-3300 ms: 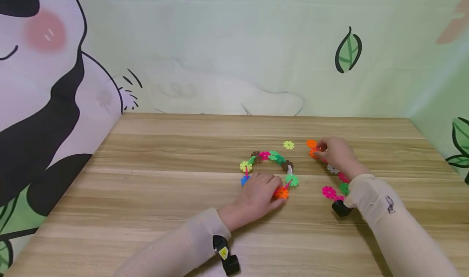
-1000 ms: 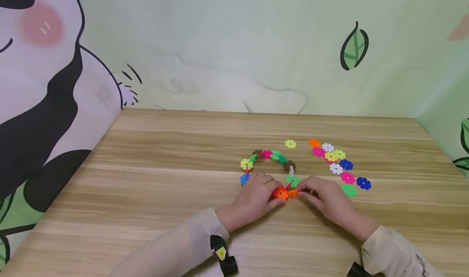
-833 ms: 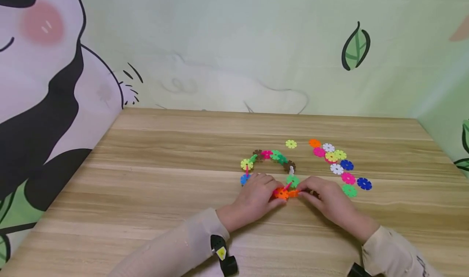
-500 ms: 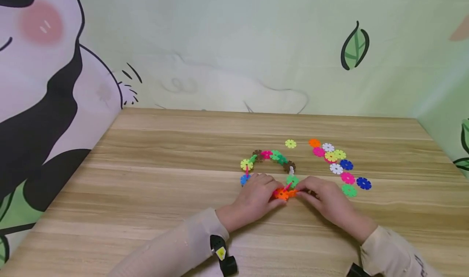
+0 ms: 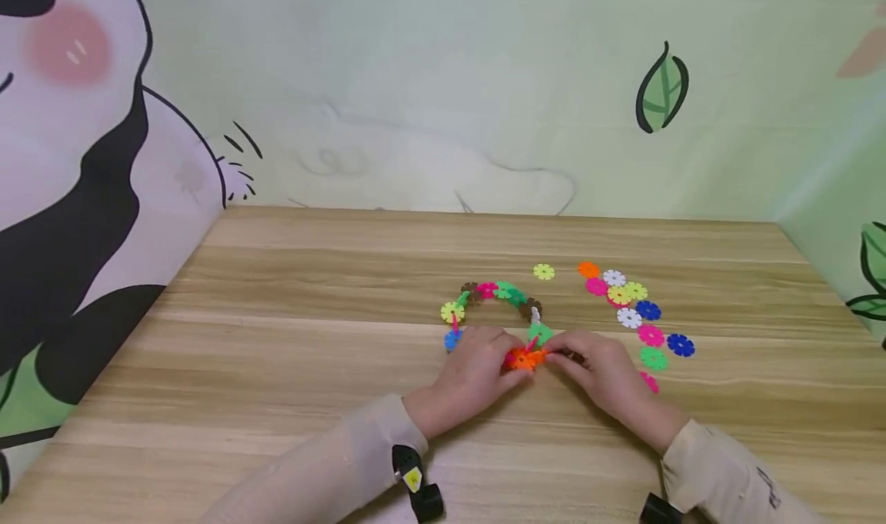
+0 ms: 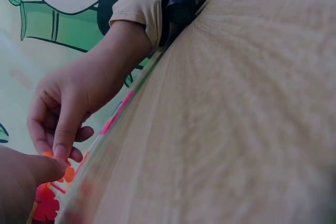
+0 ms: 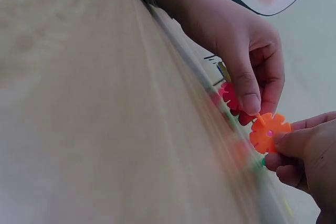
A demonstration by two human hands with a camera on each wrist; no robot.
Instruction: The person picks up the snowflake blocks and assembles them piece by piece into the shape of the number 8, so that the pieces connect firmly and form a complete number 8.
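Since a moment ago both hands have edged left with the chain of snowflake discs (image 5: 493, 292). Left hand (image 5: 477, 370) pinches the chain's near end to steady it on the wooden table (image 5: 291, 339); right hand (image 5: 598, 366) grips an orange disc (image 7: 269, 132), flat, notched plastic, pressing its slot in. Loose discs (image 5: 633, 312) lie to the right.

I can read no words or numbers; the dark mark on my beige right sleeve (image 5: 766, 486) is too small to read.
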